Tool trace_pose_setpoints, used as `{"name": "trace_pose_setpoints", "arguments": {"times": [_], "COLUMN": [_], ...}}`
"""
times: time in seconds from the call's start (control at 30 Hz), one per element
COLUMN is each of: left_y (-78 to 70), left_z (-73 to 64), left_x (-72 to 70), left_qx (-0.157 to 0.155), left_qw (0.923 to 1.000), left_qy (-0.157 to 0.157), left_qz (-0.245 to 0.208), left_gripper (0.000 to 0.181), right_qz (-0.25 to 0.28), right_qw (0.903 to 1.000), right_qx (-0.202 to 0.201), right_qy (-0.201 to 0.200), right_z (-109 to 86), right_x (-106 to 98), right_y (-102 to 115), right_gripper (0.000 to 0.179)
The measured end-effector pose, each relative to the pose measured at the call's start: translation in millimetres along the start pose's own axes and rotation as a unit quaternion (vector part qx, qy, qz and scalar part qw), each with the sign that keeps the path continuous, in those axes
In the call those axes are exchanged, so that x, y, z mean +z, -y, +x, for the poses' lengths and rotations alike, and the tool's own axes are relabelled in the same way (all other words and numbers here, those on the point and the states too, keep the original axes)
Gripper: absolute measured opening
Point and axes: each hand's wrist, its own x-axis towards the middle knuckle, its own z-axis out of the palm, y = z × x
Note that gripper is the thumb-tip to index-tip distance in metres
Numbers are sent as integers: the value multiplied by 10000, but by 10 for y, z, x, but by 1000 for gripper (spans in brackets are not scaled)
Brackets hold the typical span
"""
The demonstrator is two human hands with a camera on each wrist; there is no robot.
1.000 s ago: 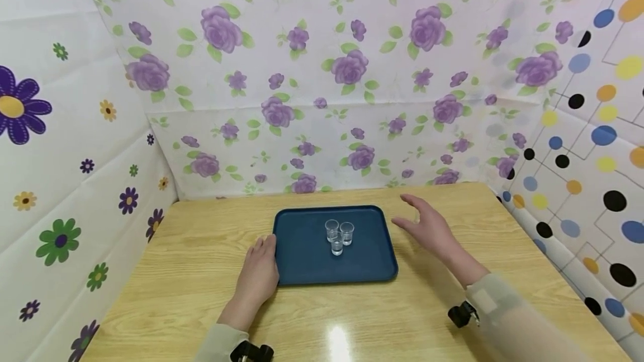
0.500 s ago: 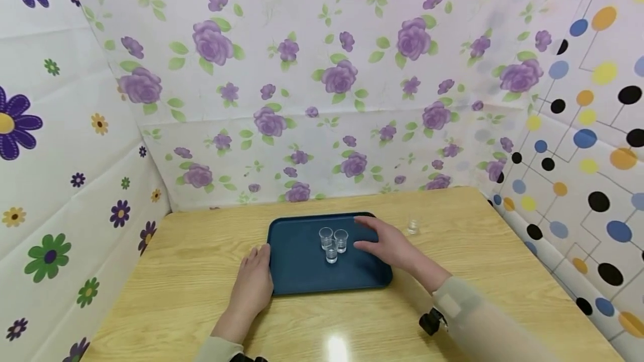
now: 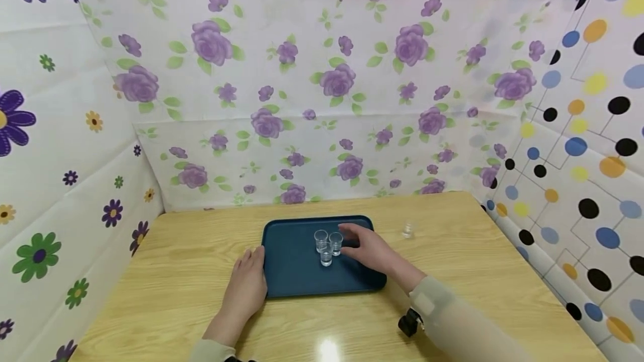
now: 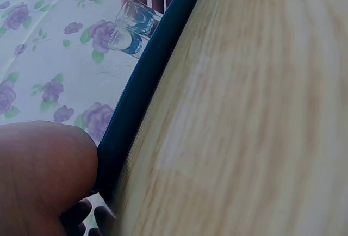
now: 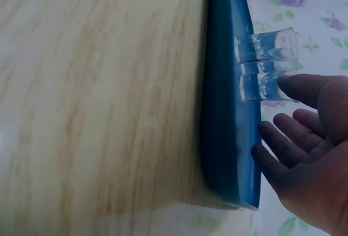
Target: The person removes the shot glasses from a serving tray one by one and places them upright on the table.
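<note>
Shot glasses (image 3: 326, 251) stand so tightly grouped, mid-way across the blue tray (image 3: 292, 278), that a sideways nudge from the right hand (image 3: 371, 249) could topple all three. Its thumb and fingers are spread beside the right-hand glass, contact unclear; the left hand (image 3: 245, 282) rests against the tray's left edge. All three look transparent, upright, thick-bottomed.
</note>
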Motion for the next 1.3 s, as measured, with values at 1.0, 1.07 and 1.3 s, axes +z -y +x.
{"name": "trace_pose_setpoints", "arguments": {"times": [1.0, 1.07, 1.3], "left_y": [79, 88, 15], "left_z": [-17, -7, -9], "left_x": [-31, -26, -42], "left_qx": [-158, -169, -113], "left_qw": [9999, 9998, 9997], "left_qy": [48, 64, 27], "left_qz": [-6, -35, -229], "left_gripper": [53, 53, 52], "right_qz": [-153, -163, -118], "right_qw": [9998, 9997, 9984], "right_qx": [-113, -118, -85], "right_qy": [-73, -145, -554], "right_z": [117, 108, 30], "right_x": [187, 179, 75], "right_y": [87, 80, 42], "right_gripper": [33, 31, 25]}}
